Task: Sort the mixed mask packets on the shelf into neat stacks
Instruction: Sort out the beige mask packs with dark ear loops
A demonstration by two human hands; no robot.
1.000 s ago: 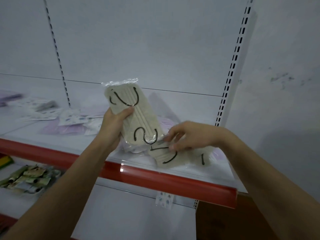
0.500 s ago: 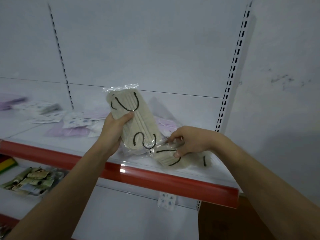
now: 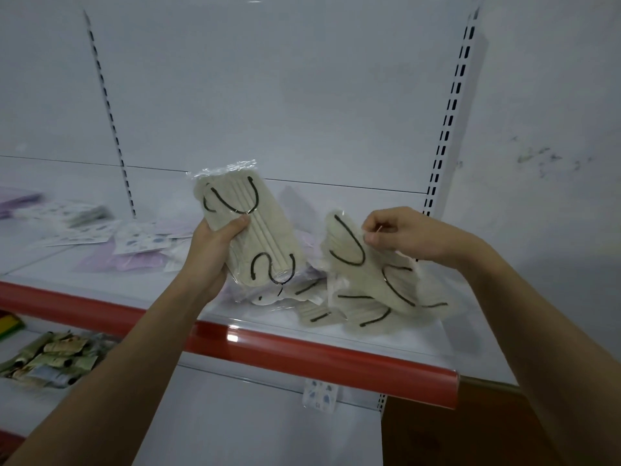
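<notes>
From the head camera, the left hand [image 3: 210,253] holds a cream mask packet [image 3: 247,228] up in the air, above the front of the shelf [image 3: 396,338]. The thumb lies across the front of the packet and the other fingers wrap round the back, so the grip is firm. The packet stands almost upright and leans a little to the right. Black ear loops show through the clear wrap at the top and at the bottom.

The right hand [image 3: 408,235] pinches the top edge of a second cream packet [image 3: 353,253] between thumb and fingertips. This packet is lifted at the top, and I cannot tell if its bottom end is clear of the heap below. More cream packets [image 3: 366,311] lie in a loose heap on the shelf just under it. Purple packets [image 3: 111,262] and packets with small prints [image 3: 141,238] lie further left on the shelf, well apart from the cream ones.

The step looks like gathering the cream packets together. To do it well, I think the right hand should lift its packet fully clear of the heap first, so the others do not drag along. The wrap is thin and slippery, so a pinch at one edge may slip; a flatter hold would be safer. Then the packet should turn the same way as the one in the left hand, with edges lined up, before the two go together. The heap sits near the red front edge [image 3: 302,354], so a bump could knock packets off.
</notes>
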